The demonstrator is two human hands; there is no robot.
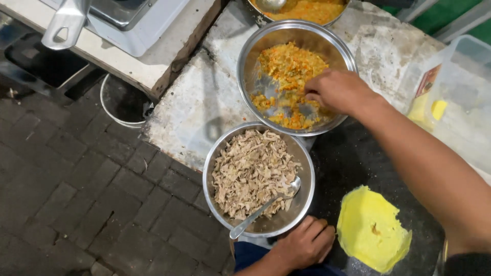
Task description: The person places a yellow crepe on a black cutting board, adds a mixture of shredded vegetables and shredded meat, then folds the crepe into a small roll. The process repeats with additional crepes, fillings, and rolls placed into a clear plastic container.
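Observation:
My right hand [337,91] reaches into a steel bowl [249,56] of orange and yellow chopped vegetable mix [289,64], fingers pinched in the food. My left hand [305,243] rests as a loose fist against the near rim of a second steel bowl [307,179] filled with shredded pale brown meat [250,171]. A metal spoon [263,208] lies in that bowl, handle pointing toward me. A thin round yellow wrapper [371,230] lies flat on the dark surface at my right.
Both bowls sit on a worn grey stone counter [197,102]. A pot of orange food with a ladle [302,7] stands at the back. A clear plastic tub [455,87] is at the right. A white bucket [123,102] and dark brick floor [76,179] lie to the left.

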